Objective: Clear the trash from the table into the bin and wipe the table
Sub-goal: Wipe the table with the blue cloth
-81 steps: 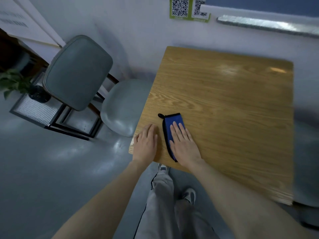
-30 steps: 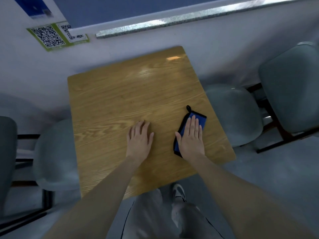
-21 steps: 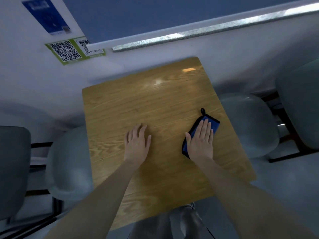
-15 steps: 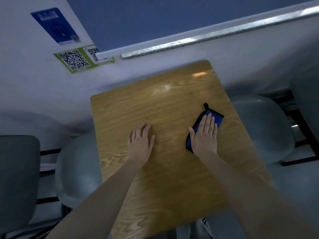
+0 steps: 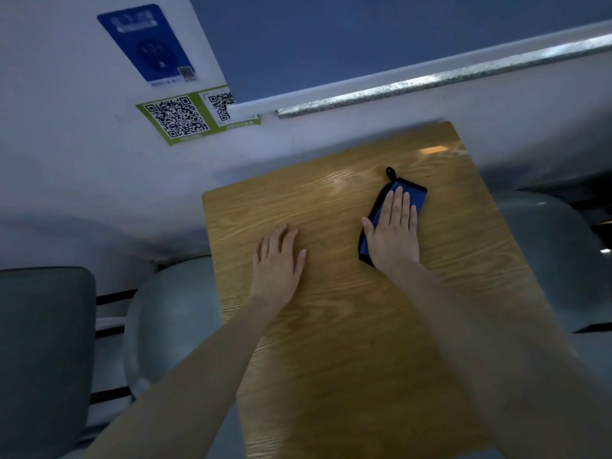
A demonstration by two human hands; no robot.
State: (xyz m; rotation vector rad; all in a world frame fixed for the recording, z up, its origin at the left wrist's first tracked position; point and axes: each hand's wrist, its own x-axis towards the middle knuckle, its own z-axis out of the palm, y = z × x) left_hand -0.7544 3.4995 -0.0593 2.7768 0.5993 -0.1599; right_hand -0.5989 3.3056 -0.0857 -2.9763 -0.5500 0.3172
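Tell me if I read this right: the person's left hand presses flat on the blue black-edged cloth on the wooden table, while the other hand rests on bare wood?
Not quite. The head view shows the right hand pressing flat on the blue black-edged cloth; the left hand rests on the bare wood of the wooden table.

A person's two bare arms reach over a wooden table (image 5: 347, 326) seen from above. The right hand (image 5: 394, 233) lies flat, fingers straight, pressing a blue cloth (image 5: 415, 198) with black edging and a small loop at its far end. The left hand (image 5: 278, 263) rests flat on the bare wood to the left. Grey chairs (image 5: 165, 319) stand at both sides. On the far wall, a QR code sticker (image 5: 177, 117) sits beneath a blue sign (image 5: 145, 44).
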